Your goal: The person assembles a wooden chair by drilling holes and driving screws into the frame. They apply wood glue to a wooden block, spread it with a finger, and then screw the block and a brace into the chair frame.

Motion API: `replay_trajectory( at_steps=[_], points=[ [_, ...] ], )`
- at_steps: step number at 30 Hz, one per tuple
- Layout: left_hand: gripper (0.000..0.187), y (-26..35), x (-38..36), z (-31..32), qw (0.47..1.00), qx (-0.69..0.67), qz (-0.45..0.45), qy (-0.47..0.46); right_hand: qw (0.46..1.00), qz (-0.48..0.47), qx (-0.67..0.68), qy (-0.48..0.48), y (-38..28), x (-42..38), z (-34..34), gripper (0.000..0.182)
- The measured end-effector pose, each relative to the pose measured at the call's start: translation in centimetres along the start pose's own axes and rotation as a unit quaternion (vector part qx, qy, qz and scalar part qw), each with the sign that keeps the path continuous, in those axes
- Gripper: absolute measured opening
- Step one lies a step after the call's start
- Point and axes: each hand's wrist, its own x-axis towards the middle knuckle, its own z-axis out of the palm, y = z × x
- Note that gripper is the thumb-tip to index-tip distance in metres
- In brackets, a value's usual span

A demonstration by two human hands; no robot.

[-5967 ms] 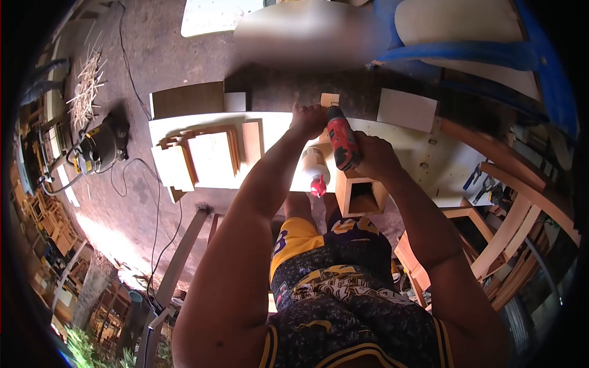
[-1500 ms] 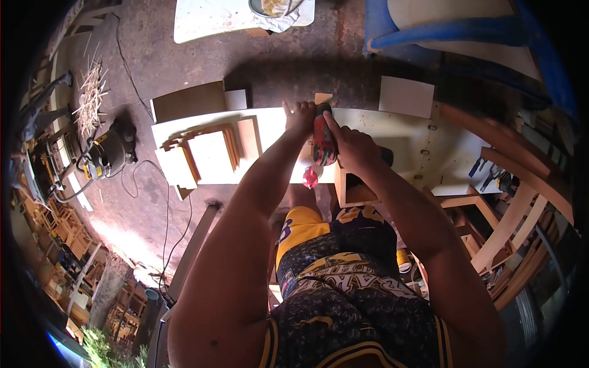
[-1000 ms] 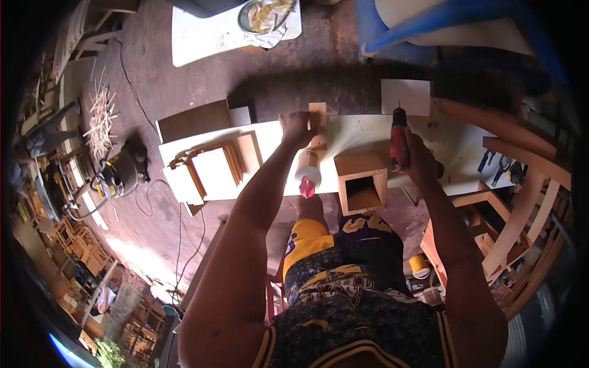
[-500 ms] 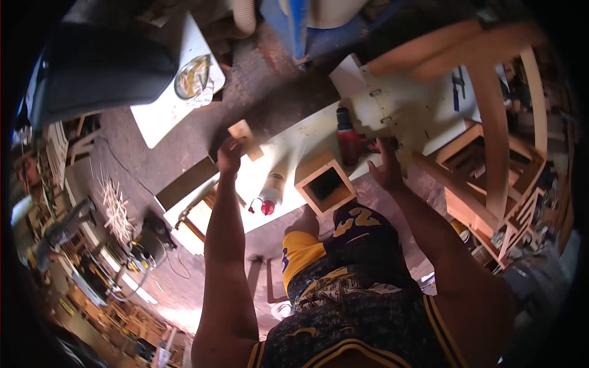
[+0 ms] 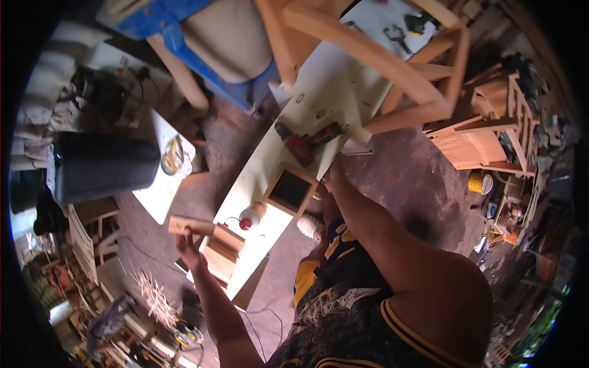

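Note:
A small flat piece of wood (image 5: 183, 225) is gripped between the fingers of my left hand (image 5: 193, 253), out past the bench's left edge. Close to the box's right corner is my right hand (image 5: 332, 176), its fingers mostly hidden from this angle. The open square wooden box (image 5: 308, 197) lies on the long pale bench (image 5: 334, 92) with its dark inside facing up. Beside it, toward my left, is a white bottle with a red cap (image 5: 246, 223). A red and black cordless drill (image 5: 300, 149) lies just beyond the box.
Thin wooden pieces (image 5: 222, 256) sit at the bench's near end. A wooden chair frame (image 5: 368, 58) stands over the far end. To the left, a white table (image 5: 153, 202) holds a round dish (image 5: 173, 155). Loose sticks (image 5: 153, 299) lie on the floor.
My view has turned, so the bench now runs more steeply. My left hand has moved nearer with the piece of wood. My right hand has gone from beside the drill to the box's corner.

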Motion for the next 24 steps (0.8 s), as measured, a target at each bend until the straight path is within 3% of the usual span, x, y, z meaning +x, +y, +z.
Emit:
replay_trajectory(
  at_steps=[2, 6, 8, 9, 10, 11, 12, 13, 15, 17, 19, 23, 24],
  points=[
    [0.031, -0.2, -1.4, -2.3, 0.997, -0.046, 0.0, 0.059, 0.99, 0.081, -0.105, -0.051, 0.2, 3.5, -4.4, 0.062],
    [0.033, 5.1, -7.3, -0.8, 0.993, -0.095, 0.029, 0.061, 0.974, 0.0, -0.192, -0.118, -7.7, -11.9, -3.7, 0.06],
    [0.023, 6.5, -9.5, 1.3, 0.996, -0.082, 0.044, -0.005, 0.882, -0.068, -0.402, -0.239, -10.7, -18.5, -4.4, 0.058],
    [0.015, 6.7, -11.0, 3.2, 0.991, -0.104, 0.08, -0.041, 0.834, -0.144, -0.441, -0.3, -9.9, -17.2, -5.6, 0.06],
    [0.01, 6.7, -11.8, 5.3, 0.99, -0.059, 0.091, -0.088, 0.785, -0.255, -0.462, -0.324, -11.1, -20.9, -5.5, 0.065],
    [0.009, 7.7, -14.3, 9.2, 0.984, -0.135, 0.082, -0.082, 0.726, -0.358, -0.476, -0.343, -12.6, -26.7, -4.9, 0.07],
    [0.008, 9.1, -17.0, 12.4, 0.985, -0.108, 0.062, -0.12, 0.666, -0.431, -0.484, -0.371, -14.0, -30.2, -4.3, 0.077],
    [0.011, 11.6, -20.3, 16.2, 0.966, -0.127, 0.129, -0.182, 0.599, -0.496, -0.487, -0.398, -15.5, -33.2, -3.6, 0.084],
    [0.012, 12.7, -24.0, 21.9, 0.966, -0.12, 0.064, -0.218, 0.515, -0.604, -0.509, -0.333, -18.6, -38.1, -2.8, 0.088],
    [0.01, 16.5, -28.2, 27.1, 0.961, -0.124, 0.056, -0.241, 0.548, -0.552, -0.541, -0.319, -22.2, -40.3, -3.1, 0.086],
    [0.009, 17.1, -30.3, 32.6, 0.929, -0.231, 0.061, -0.281, 0.551, -0.591, -0.515, -0.288, -25.7, -38.3, -4.6, 0.084],
    [0.018, 20.3, -34.3, 43.1, 0.918, -0.204, 0.055, -0.337, 0.535, -0.608, -0.552, -0.201, -35.7, -36.3, -8.7, 0.086],
    [0.025, 20.8, -35.0, 45.9, 0.927, -0.181, 0.101, -0.314, 0.531, -0.61, -0.553, -0.202, -38.2, -36.1, -9.6, 0.087]
  ],
)
